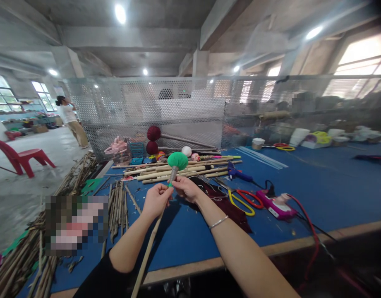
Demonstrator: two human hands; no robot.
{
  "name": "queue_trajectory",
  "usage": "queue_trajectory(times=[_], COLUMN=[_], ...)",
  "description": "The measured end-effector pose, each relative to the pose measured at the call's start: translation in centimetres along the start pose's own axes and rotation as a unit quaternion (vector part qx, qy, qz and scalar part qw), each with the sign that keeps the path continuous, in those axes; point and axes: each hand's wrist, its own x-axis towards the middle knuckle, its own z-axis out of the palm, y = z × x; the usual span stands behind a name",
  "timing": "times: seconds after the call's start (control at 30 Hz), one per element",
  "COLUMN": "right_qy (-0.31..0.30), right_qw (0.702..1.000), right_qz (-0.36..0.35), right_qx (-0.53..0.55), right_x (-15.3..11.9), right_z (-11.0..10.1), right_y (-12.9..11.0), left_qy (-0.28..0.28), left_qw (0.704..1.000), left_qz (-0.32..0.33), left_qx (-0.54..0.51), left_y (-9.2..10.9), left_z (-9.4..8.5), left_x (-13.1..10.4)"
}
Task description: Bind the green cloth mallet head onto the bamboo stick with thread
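A mallet with a round green cloth head (178, 160) stands tilted in front of me. Its neck is wrapped in something grey, with a bit of green just below, and its bamboo stick (149, 248) slants down toward the table's front edge. My left hand (157, 200) is closed round the stick a little under the grey wrap. Just above it and to the right, my right hand (187, 189) pinches at the lower end of the wrap, its fingertips close to the left ones. Dark red cloth (223, 209) lies on the table under my right forearm.
Scissors with yellow and red handles (241, 200), a blue glue gun (238, 171) and a purple power strip (279, 207) with cords lie right. Behind are bamboo sticks (153, 178) and dark red mallets (153, 133) by a perforated metal screen (178, 95). Twig bundles (117, 211) lie left.
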Motion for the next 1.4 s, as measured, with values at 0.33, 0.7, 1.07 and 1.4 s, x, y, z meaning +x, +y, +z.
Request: queue_trajectory(times=[0.33, 0.7, 1.07, 1.4], right_qy=[0.010, 0.021, 0.038, -0.029], right_qw=[1.000, 1.000, 0.997, 0.871], right_qz=[-0.010, -0.007, 0.017, -0.036], right_qx=[-0.017, 0.012, -0.060, -0.489], right_x=[0.1, 0.2, 0.7, -7.3], right_z=[-0.6, 0.0, 0.3, 5.3], right_y=[0.2, 0.2, 2.0, -6.6], left_qy=[-0.081, -0.003, -0.034, 0.015], left_qw=[0.986, 0.990, 0.969, 0.913], left_qz=[-0.061, -0.055, -0.169, -0.192], left_qx=[-0.136, -0.131, -0.177, -0.361], left_y=[0.4, 0.1, 0.7, -0.4], left_z=[-0.2, 0.1, -0.1, -4.7], left_x=[0.0, 0.1, -0.2, 2.7])
